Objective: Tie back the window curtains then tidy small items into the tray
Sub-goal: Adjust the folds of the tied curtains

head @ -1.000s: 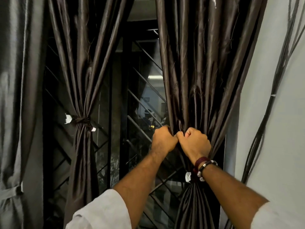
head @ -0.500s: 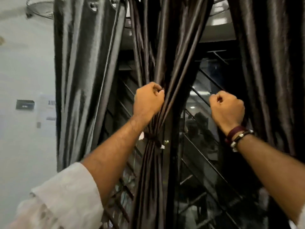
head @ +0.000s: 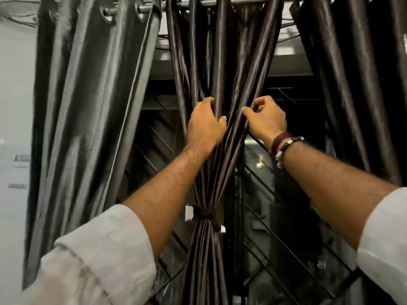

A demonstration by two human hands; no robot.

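A dark brown satin curtain [head: 222, 62] hangs from the rod in the middle of the view, gathered and bound low down by a tie-back [head: 203, 214] with white tags. My left hand [head: 204, 126] grips the folds on the curtain's left side, well above the tie. My right hand [head: 264, 119] pinches the curtain's right edge between thumb and fingers at the same height. A second curtain [head: 92, 106] hangs loose at the left, and a third curtain [head: 363, 84] hangs at the right. No tray is in view.
A metal curtain rod [head: 244, 0] runs along the top. Behind the curtains is a dark window with a diagonal metal grille [head: 286, 249]. A pale wall [head: 13, 106] lies at the far left.
My view swung left from the right curtain to the middle tied one. My left hand took hold of its folds, then my right hand came across and pinched its right edge.
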